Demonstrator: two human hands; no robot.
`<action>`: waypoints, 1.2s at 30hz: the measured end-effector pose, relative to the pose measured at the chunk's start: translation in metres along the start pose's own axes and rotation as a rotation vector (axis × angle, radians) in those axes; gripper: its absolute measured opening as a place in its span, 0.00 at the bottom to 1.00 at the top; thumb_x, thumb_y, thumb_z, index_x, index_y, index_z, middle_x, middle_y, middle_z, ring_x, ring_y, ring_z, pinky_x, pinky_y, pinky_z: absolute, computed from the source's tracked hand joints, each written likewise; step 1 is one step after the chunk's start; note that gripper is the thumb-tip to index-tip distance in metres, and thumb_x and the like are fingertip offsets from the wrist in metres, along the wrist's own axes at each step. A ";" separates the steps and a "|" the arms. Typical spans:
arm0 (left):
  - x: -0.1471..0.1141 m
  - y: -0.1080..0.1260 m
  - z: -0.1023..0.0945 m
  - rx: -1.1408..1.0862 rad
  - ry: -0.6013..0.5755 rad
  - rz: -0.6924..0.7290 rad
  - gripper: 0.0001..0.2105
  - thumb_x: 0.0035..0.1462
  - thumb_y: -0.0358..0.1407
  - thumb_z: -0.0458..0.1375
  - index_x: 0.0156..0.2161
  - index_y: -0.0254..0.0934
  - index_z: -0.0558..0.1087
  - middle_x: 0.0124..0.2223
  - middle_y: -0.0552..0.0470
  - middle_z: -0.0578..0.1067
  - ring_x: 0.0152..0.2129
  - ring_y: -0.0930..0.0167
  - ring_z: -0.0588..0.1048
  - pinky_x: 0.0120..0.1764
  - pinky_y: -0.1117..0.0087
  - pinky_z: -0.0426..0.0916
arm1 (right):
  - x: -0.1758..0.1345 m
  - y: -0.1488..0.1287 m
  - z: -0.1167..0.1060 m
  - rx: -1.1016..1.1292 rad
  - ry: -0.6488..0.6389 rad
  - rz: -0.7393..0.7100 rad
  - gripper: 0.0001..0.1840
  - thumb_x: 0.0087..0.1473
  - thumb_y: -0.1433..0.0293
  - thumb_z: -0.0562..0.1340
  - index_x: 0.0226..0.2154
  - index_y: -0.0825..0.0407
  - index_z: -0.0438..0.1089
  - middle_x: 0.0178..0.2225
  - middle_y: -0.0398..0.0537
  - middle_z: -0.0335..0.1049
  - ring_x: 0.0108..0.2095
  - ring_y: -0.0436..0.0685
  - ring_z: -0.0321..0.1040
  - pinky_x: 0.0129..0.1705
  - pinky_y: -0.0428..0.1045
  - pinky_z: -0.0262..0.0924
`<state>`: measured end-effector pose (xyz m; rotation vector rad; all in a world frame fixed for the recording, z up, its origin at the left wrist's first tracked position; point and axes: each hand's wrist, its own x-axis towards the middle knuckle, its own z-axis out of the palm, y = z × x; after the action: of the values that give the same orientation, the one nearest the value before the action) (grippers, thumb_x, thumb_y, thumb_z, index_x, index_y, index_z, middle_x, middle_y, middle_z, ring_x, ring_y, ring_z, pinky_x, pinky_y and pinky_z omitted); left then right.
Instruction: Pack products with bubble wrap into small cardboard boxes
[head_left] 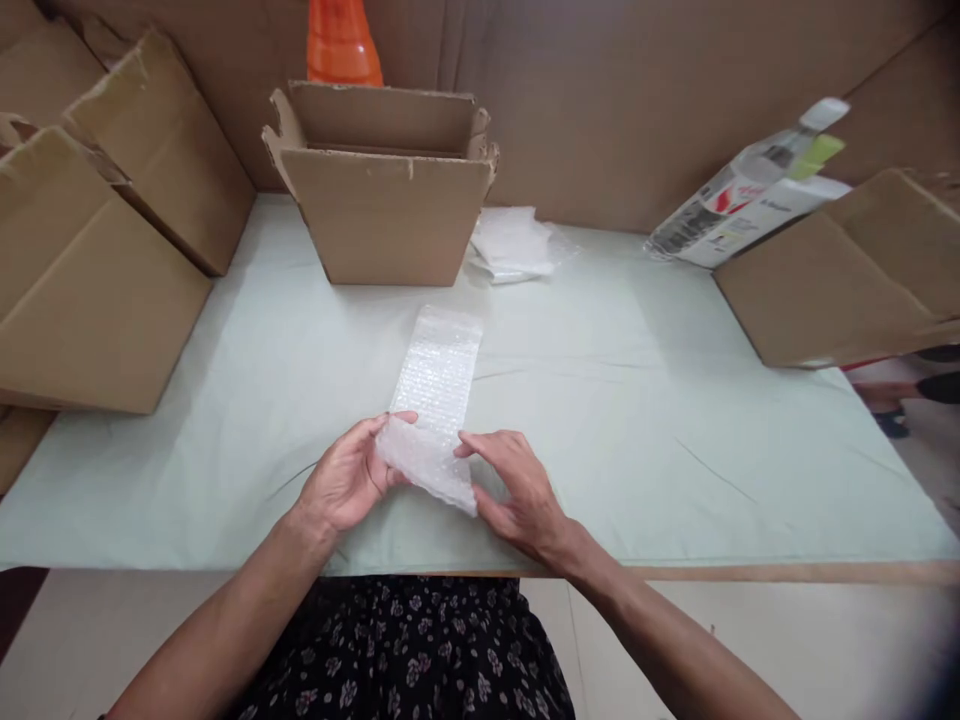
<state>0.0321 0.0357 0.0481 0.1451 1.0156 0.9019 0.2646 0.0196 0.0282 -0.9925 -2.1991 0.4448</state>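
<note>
Ahead, open carton (394,220), hands (343,482) on bubble wrap (439,375)

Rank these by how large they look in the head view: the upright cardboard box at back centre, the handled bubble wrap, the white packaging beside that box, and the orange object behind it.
1. Cardboard box
2. Bubble wrap
3. White packaging and orange object: too alike to rank; the latter is cut off above.

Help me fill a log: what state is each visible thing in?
Bubble wrap: partly folded over
Left hand: holding the wrap
Right hand: bent fingers at the wrap
Middle box: upright, open-topped
Left boxes: standing, insides hidden
Right box: standing, inside unclear
White sheets: creased
Bottle-like item: tilt unclear
Tablecloth: spread, lightly creased
Orange object: partly hidden
</note>
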 end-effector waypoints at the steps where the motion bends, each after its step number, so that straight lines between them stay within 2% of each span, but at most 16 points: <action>1: -0.001 -0.001 -0.001 0.048 -0.008 0.018 0.16 0.58 0.37 0.59 0.47 0.29 0.75 0.34 0.47 0.77 0.27 0.70 0.76 0.26 0.72 0.72 | 0.006 0.001 0.005 0.031 0.032 0.078 0.25 0.63 0.73 0.59 0.61 0.46 0.62 0.42 0.47 0.78 0.41 0.57 0.74 0.46 0.54 0.67; 3: -0.006 -0.005 -0.005 0.209 -0.002 0.153 0.24 0.60 0.40 0.58 0.58 0.31 0.67 0.32 0.50 0.76 0.25 0.69 0.76 0.25 0.70 0.72 | 0.021 0.008 0.010 0.056 -0.014 0.274 0.17 0.62 0.72 0.59 0.53 0.48 0.68 0.35 0.44 0.77 0.34 0.55 0.72 0.40 0.51 0.66; 5: -0.013 -0.010 -0.012 0.459 0.072 0.403 0.30 0.61 0.41 0.59 0.65 0.35 0.59 0.33 0.53 0.75 0.26 0.69 0.75 0.29 0.68 0.74 | 0.033 0.019 0.011 0.047 -0.130 0.430 0.13 0.60 0.70 0.60 0.48 0.49 0.70 0.31 0.43 0.76 0.31 0.55 0.71 0.36 0.50 0.65; 6: -0.016 -0.012 -0.016 0.622 0.114 0.545 0.30 0.61 0.39 0.60 0.66 0.38 0.58 0.36 0.53 0.76 0.29 0.70 0.76 0.33 0.67 0.75 | 0.037 0.024 0.011 0.042 -0.178 0.471 0.13 0.60 0.69 0.60 0.48 0.49 0.71 0.30 0.42 0.75 0.30 0.55 0.70 0.35 0.50 0.64; 8: -0.018 -0.014 -0.023 0.993 0.129 0.815 0.25 0.61 0.34 0.59 0.63 0.40 0.64 0.43 0.49 0.77 0.38 0.67 0.77 0.43 0.62 0.76 | 0.044 0.031 0.013 0.026 -0.221 0.498 0.15 0.59 0.69 0.60 0.49 0.50 0.70 0.30 0.42 0.75 0.30 0.55 0.70 0.35 0.50 0.63; 11: -0.012 -0.013 -0.029 1.506 -0.018 1.124 0.21 0.59 0.26 0.56 0.57 0.39 0.71 0.57 0.42 0.74 0.56 0.58 0.71 0.57 0.51 0.70 | 0.047 0.037 0.019 -0.030 -0.219 0.468 0.18 0.59 0.68 0.60 0.52 0.49 0.69 0.31 0.42 0.76 0.30 0.55 0.70 0.36 0.50 0.63; 13: -0.004 -0.009 -0.030 1.755 -0.109 1.218 0.22 0.56 0.22 0.54 0.56 0.36 0.72 0.60 0.39 0.73 0.60 0.54 0.68 0.59 0.47 0.68 | 0.047 0.039 0.022 -0.107 -0.212 0.442 0.20 0.59 0.68 0.61 0.55 0.50 0.68 0.31 0.43 0.76 0.30 0.56 0.70 0.38 0.52 0.62; 16: 0.008 -0.003 -0.029 1.964 -0.165 1.263 0.22 0.55 0.18 0.52 0.54 0.31 0.73 0.56 0.37 0.75 0.57 0.54 0.70 0.57 0.48 0.69 | 0.041 0.035 0.017 -0.235 -0.167 0.396 0.27 0.61 0.66 0.61 0.61 0.53 0.63 0.34 0.47 0.77 0.32 0.58 0.71 0.40 0.55 0.62; 19: 0.017 0.001 -0.028 2.003 -0.183 1.315 0.19 0.57 0.18 0.51 0.51 0.31 0.74 0.53 0.38 0.77 0.55 0.55 0.72 0.56 0.50 0.69 | 0.031 0.023 0.006 -0.302 -0.108 0.241 0.31 0.62 0.61 0.62 0.64 0.55 0.60 0.43 0.55 0.77 0.40 0.63 0.73 0.42 0.57 0.62; 21: 0.020 0.003 -0.028 1.971 -0.198 1.355 0.18 0.59 0.19 0.51 0.50 0.31 0.75 0.52 0.39 0.78 0.54 0.55 0.73 0.56 0.50 0.68 | 0.025 0.012 0.003 -0.322 -0.143 0.094 0.32 0.62 0.58 0.63 0.63 0.55 0.61 0.54 0.61 0.73 0.50 0.67 0.71 0.47 0.60 0.62; 23: 0.021 0.004 -0.028 1.902 -0.215 1.367 0.17 0.61 0.20 0.50 0.50 0.32 0.76 0.50 0.40 0.79 0.53 0.56 0.74 0.56 0.49 0.68 | 0.023 0.004 0.004 -0.336 -0.218 0.003 0.27 0.62 0.60 0.63 0.59 0.54 0.66 0.58 0.62 0.71 0.53 0.69 0.69 0.49 0.61 0.62; 26: 0.017 0.007 -0.025 1.755 -0.266 1.245 0.17 0.63 0.21 0.48 0.49 0.34 0.76 0.46 0.43 0.81 0.46 0.61 0.77 0.53 0.53 0.70 | 0.023 0.001 0.010 -0.268 -0.276 0.057 0.15 0.65 0.71 0.57 0.51 0.51 0.73 0.47 0.55 0.79 0.44 0.63 0.73 0.45 0.58 0.63; 29: 0.012 0.013 -0.022 1.624 -0.278 1.032 0.17 0.64 0.26 0.50 0.53 0.37 0.75 0.45 0.46 0.82 0.42 0.64 0.79 0.48 0.59 0.73 | 0.021 0.003 0.011 -0.108 -0.280 0.186 0.16 0.67 0.71 0.56 0.54 0.48 0.71 0.43 0.49 0.81 0.38 0.59 0.74 0.44 0.55 0.65; 33: 0.021 0.017 -0.017 1.633 -0.162 0.894 0.17 0.65 0.30 0.52 0.56 0.37 0.74 0.50 0.45 0.81 0.42 0.65 0.79 0.46 0.63 0.73 | 0.016 0.001 0.004 -0.198 -0.114 0.161 0.17 0.67 0.64 0.58 0.56 0.50 0.70 0.48 0.55 0.78 0.43 0.62 0.74 0.44 0.57 0.66; 34: 0.026 0.016 -0.015 1.673 -0.124 0.902 0.16 0.65 0.30 0.52 0.55 0.37 0.74 0.48 0.45 0.81 0.40 0.65 0.79 0.44 0.64 0.73 | 0.016 0.000 0.003 -0.254 -0.078 0.129 0.17 0.67 0.63 0.58 0.55 0.50 0.70 0.50 0.57 0.77 0.46 0.63 0.74 0.44 0.58 0.65; 36: 0.035 0.015 -0.014 1.751 -0.041 0.970 0.15 0.64 0.30 0.52 0.53 0.36 0.75 0.45 0.45 0.80 0.38 0.65 0.78 0.42 0.63 0.73 | 0.017 -0.002 0.003 -0.332 -0.105 0.060 0.18 0.65 0.62 0.60 0.54 0.50 0.71 0.52 0.58 0.75 0.49 0.65 0.72 0.47 0.59 0.64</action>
<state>0.0201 0.0665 0.0242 2.2440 1.4457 0.5416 0.2538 0.0310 0.0346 -1.2358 -2.3926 0.1615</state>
